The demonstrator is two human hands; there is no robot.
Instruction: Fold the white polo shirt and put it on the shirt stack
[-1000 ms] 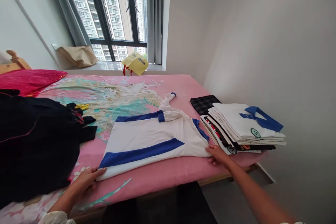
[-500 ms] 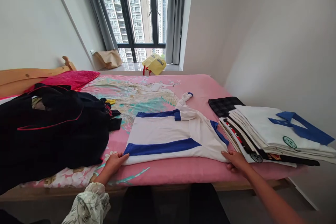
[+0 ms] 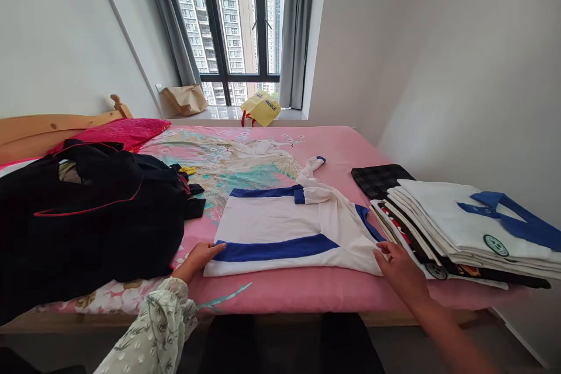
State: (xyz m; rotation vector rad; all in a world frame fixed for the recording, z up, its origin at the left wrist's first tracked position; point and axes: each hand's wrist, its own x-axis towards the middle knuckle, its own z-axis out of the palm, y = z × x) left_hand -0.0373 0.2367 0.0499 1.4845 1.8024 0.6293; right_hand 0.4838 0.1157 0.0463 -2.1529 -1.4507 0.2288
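A white shirt [image 3: 272, 216] with blue bands and a blue collar [image 3: 368, 221] lies flat on the bed, folded lengthwise. One blue-cuffed sleeve is laid back across it; another sleeve end sticks out beyond its far edge. At the hem on the left, my left hand [image 3: 198, 261] has its fingers closed on the blue band at the edge. By the collar end, my right hand [image 3: 402, 274] is at the shirt's near shoulder, thumb and fingers apart. Just right of that hand rises a stack of folded shirts [image 3: 451, 216], topped by a white one with a blue collar.
Dark clothes [image 3: 100, 216] are heaped on the left of the pink bed [image 3: 307, 292]. Behind the stack lies a folded black checked cloth [image 3: 379, 180]. A red pillow [image 3: 127, 131] rests by the headboard. Paper bag [image 3: 186, 99] and yellow bag [image 3: 262, 108] sit at the window.
My left hand has shifted slightly up along the hem, from the near corner to the blue band. The right hand's fingers have lifted and spread at the collar end. The shirt stays laid out.
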